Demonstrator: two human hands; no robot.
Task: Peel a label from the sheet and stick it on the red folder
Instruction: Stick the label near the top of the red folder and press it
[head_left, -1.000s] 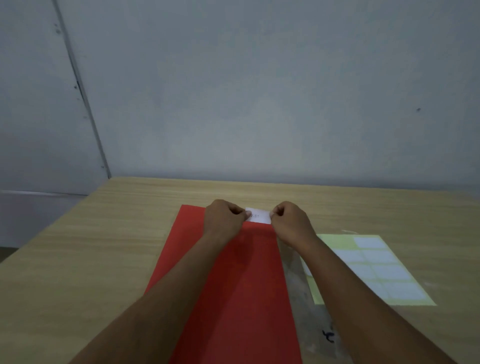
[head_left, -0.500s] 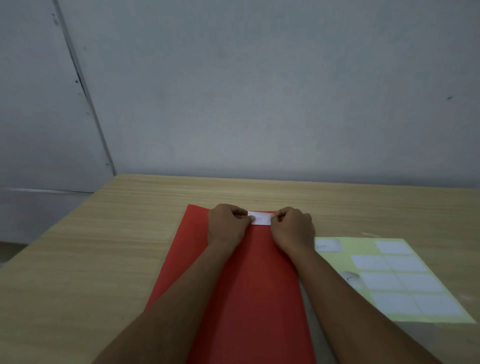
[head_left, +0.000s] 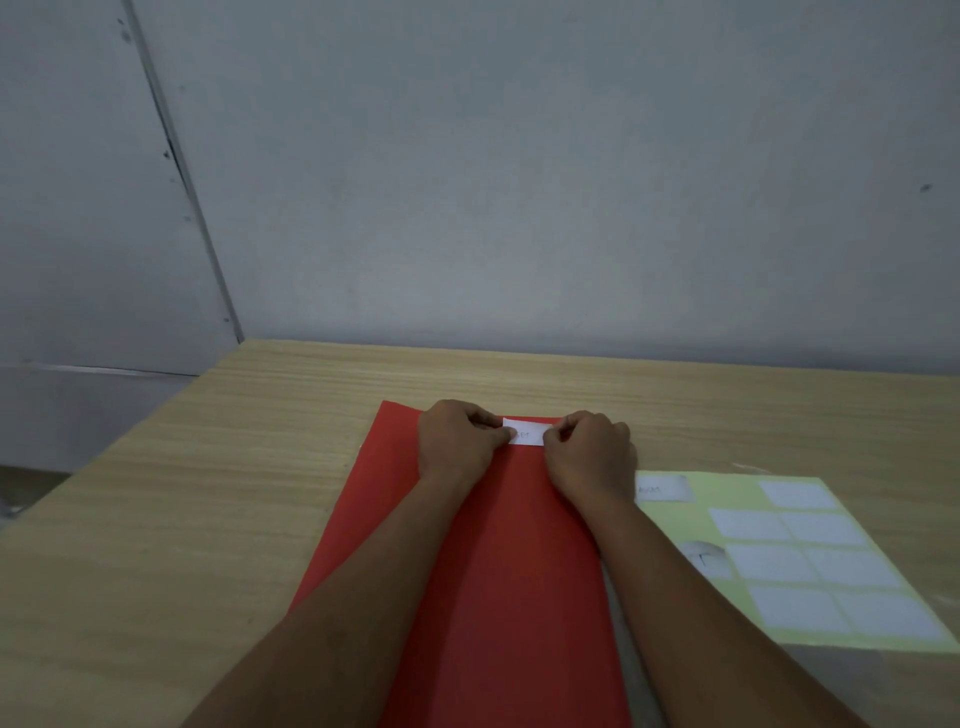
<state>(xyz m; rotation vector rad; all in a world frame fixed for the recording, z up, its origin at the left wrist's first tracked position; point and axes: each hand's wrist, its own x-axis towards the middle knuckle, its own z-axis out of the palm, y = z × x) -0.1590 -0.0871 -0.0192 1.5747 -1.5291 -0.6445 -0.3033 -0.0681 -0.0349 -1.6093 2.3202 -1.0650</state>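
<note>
The red folder (head_left: 493, 561) lies lengthwise on the wooden table, its far edge near the wall. A small white label (head_left: 527, 432) with faint writing sits at the folder's far edge. My left hand (head_left: 460, 441) pinches the label's left end and my right hand (head_left: 589, 449) pinches its right end, both resting low on the folder. The yellow label sheet (head_left: 701, 499) lies to the right of the folder and carries several white labels. My right forearm covers the sheet's left part.
The wooden table (head_left: 208, 519) ends at a left edge that runs diagonally. A grey wall (head_left: 519, 208) stands close behind the folder. A strip of clear plastic (head_left: 628, 660) shows between the folder and the sheet.
The view has shifted left, so the label sheet shows more fully on the right. Both hands stay on the label's ends and have lowered it onto the folder's far edge.
</note>
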